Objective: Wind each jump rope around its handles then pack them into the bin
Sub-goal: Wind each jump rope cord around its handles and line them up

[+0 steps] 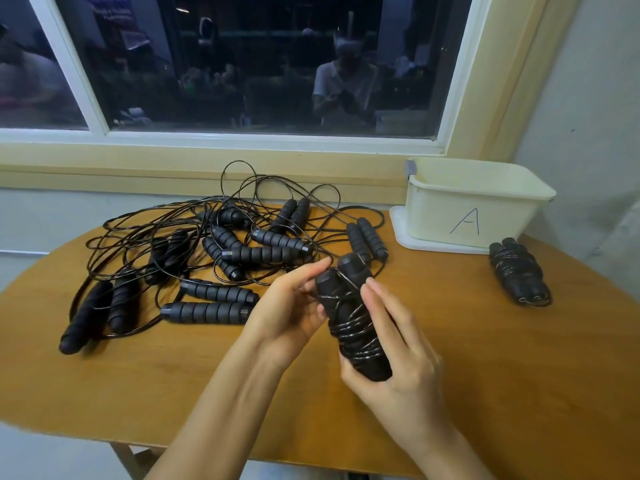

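Note:
A pair of black foam handles with thin cord wound round them, the jump rope bundle point(349, 313), is held above the table's middle. My right hand point(394, 348) grips its lower end, fingers laid along its right side. My left hand point(294, 306) holds the upper left side, fingertips pinching the cord near the top. A pile of unwound jump ropes point(214, 251) with several black handles and tangled cord lies at the left and middle back. A finished wound bundle point(517, 271) lies at the right. The cream bin point(446, 206), marked "A", stands at back right.
The bin stands on its white lid point(398, 230) on the oval wooden table point(173, 386). A window sill and dark window run behind. A grey wall closes the right side. The table's front edge is near my forearms.

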### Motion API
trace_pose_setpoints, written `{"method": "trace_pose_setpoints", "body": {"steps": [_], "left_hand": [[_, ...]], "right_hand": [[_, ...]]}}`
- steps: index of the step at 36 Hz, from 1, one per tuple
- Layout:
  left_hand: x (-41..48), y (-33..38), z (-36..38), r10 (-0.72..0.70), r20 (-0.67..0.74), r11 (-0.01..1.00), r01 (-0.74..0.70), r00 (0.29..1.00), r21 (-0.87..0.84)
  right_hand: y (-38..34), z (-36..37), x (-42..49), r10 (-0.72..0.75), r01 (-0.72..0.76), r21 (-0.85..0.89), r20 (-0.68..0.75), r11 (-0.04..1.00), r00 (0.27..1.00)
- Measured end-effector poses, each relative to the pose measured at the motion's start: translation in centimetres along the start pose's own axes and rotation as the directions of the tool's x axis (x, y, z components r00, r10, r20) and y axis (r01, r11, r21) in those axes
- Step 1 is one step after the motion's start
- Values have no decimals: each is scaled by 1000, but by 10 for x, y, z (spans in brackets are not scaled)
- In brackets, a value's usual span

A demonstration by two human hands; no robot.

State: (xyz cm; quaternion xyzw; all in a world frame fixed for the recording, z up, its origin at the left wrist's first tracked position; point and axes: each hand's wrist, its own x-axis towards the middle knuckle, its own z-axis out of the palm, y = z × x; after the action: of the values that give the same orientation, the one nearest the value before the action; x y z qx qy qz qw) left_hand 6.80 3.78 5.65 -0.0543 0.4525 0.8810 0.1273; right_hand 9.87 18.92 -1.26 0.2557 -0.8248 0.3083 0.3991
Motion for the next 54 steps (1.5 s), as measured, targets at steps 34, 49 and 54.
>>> {"method": "trace_pose_setpoints", "body": {"steps": [34,49,54], "left_hand": [[38,-14,-10,223,137,879,-260,965,399],[123,-69,-12,319,190,90,-229,928,969],[151,-86,-15,272,191,-373,-80,943,924]], "right_hand": [[26,10,0,201,-200,-24,121,980,972],[127,16,6,599,-570,-182,216,801,771],[186,-2,34,674,-584,-388,150,713,723]]}}
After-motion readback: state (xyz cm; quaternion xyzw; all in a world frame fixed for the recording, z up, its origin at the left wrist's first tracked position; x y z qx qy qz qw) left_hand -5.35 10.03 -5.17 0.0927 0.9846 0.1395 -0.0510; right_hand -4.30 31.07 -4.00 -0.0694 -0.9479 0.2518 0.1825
